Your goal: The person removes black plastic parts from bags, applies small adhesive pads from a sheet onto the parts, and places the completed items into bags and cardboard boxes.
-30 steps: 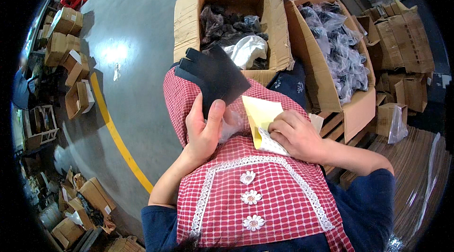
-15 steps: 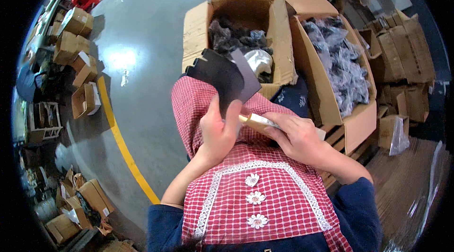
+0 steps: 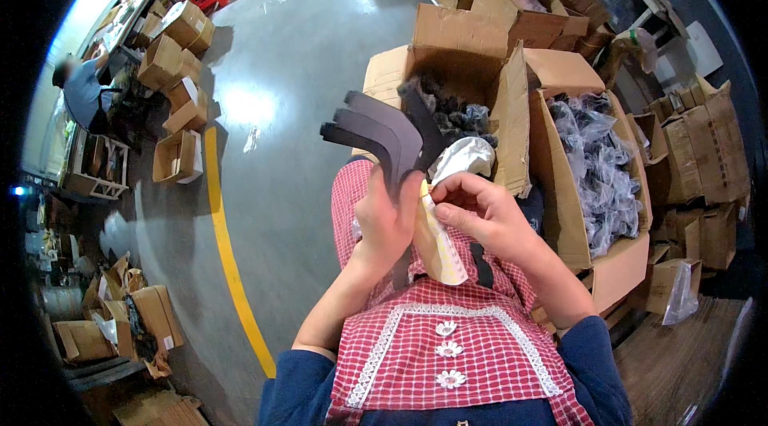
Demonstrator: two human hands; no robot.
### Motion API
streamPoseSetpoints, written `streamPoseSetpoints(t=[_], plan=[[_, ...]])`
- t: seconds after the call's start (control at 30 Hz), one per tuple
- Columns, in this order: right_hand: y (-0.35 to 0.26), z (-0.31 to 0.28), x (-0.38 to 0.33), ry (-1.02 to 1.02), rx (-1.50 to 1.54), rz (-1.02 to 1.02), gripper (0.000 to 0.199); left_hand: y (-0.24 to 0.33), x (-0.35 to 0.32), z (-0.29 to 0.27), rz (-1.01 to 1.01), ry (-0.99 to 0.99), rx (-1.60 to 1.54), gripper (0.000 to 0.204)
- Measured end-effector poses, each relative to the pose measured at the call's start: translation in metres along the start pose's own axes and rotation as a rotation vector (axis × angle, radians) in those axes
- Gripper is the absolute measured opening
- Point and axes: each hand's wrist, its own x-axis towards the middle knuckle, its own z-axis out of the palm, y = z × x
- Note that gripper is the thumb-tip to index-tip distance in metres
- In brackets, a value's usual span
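My left hand [image 3: 386,218] is closed around a fanned bunch of flat, bent black and dark grey strips [image 3: 384,128]; their upper ends spread to both sides above my fingers. A pale yellow and white strip [image 3: 440,246], like backing paper or tape, hangs beside that hand over my lap. At its upper end, my right hand [image 3: 484,206] has thumb and forefinger close together on its edge. Below my hands lies my red checked apron [image 3: 448,322] with white lace and flower trims. Dark lower ends show on the apron; whether they belong to the bunch is unclear.
Just beyond my knees stands an open carton [image 3: 512,122] with dark pieces and a white bag [image 3: 466,158]. Right of it, another carton [image 3: 620,278] holds plastic-wrapped dark pieces. A yellow line [image 3: 232,266] crosses the floor. At far left, a person [image 3: 84,94] works beside stacked boxes.
The dark bunch has turned and fanned apart in my left hand. The yellow-white strip has swung from pointing right to hanging down, and my right hand has moved to its upper end.
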Motion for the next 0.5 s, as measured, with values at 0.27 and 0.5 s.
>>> streamPoseSetpoints(t=[0.27, 0.5], plan=[[0.006, -0.008, 0.007, -0.024, 0.071, 0.105, 0.024, -0.009, -0.010, 0.007, 0.060, -0.023, 0.118, 0.045], [0.014, -0.005, 0.004, 0.087, 0.055, 0.032, 0.020, -0.007, -0.004, 0.010, 0.156, -0.037, 0.137, 0.040]])
